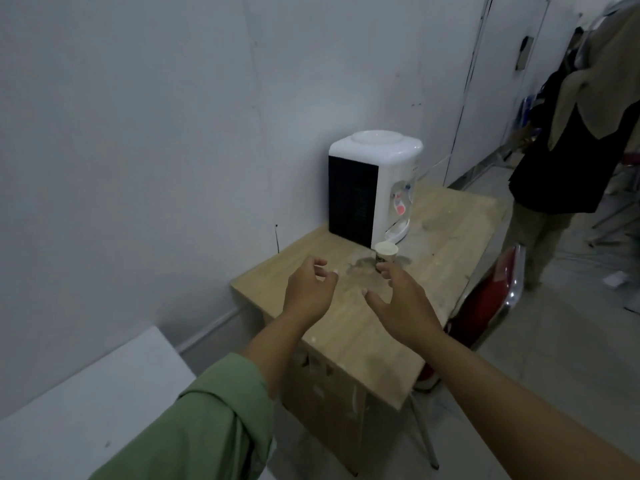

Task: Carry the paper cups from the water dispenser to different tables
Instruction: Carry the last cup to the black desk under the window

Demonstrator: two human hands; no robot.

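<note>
A white paper cup (pixel 386 254) with a green print stands upright on the wooden table (pixel 446 237), just in front of the white water dispenser (pixel 375 188). My right hand (pixel 403 303) reaches over the table with fingers spread, its fingertips just short of the cup's base. To the left of it, my left hand (pixel 310 292) hovers above the tabletop with fingers loosely curled and apart, holding nothing. The dispenser has a black side panel and taps facing right.
A red chair (pixel 485 303) is tucked under the table's right side. A person in dark clothes (pixel 561 150) stands at the far right. A white surface (pixel 86 403) lies at lower left. The grey wall runs behind the table.
</note>
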